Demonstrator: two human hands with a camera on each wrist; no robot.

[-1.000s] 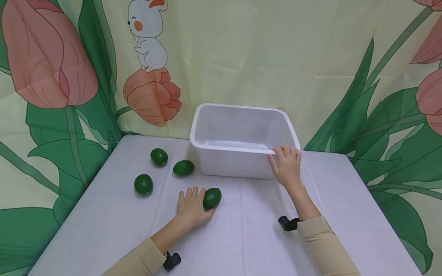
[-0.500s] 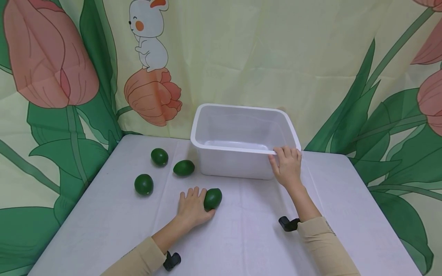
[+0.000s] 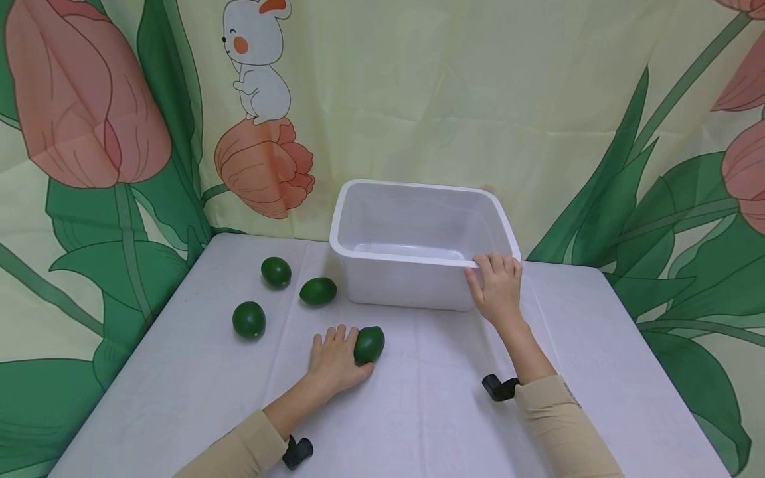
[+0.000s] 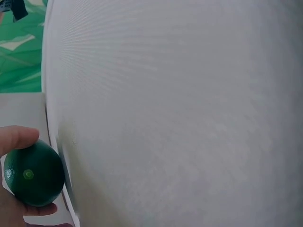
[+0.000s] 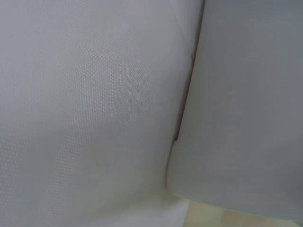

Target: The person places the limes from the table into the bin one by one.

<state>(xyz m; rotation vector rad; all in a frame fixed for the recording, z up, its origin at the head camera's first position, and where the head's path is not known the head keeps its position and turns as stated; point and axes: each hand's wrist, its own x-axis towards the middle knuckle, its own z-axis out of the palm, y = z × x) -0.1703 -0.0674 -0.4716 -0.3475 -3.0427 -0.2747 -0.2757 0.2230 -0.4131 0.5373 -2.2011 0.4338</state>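
Observation:
A dark green lime point(image 3: 370, 345) lies at the middle of the white-covered table, and my left hand point(image 3: 336, 366) holds it between thumb and fingers. The left wrist view shows the lime point(image 4: 35, 174) end-on, with the thumb on one side and fingertips on the other. Farther back stands a white plastic bin point(image 3: 406, 285) with nothing visible inside. My right hand point(image 3: 499, 287) grips the bin's front rim near its right corner, fingers hooked over the edge and thumb in front. Only the bin's outer wall point(image 5: 241, 113) and the cloth show in the right wrist view.
Three more limes sit left of the bin: a rear lime point(image 3: 276, 272), a lime point(image 3: 318, 291) close to the bin's left side, and a left lime point(image 3: 248, 320). A printed curtain point(image 3: 418, 86) hangs right behind the table point(image 3: 418, 411).
Almost nothing differs. My left hand and its lime have shifted very slightly to the right; the right hand and the bin stay where they were.

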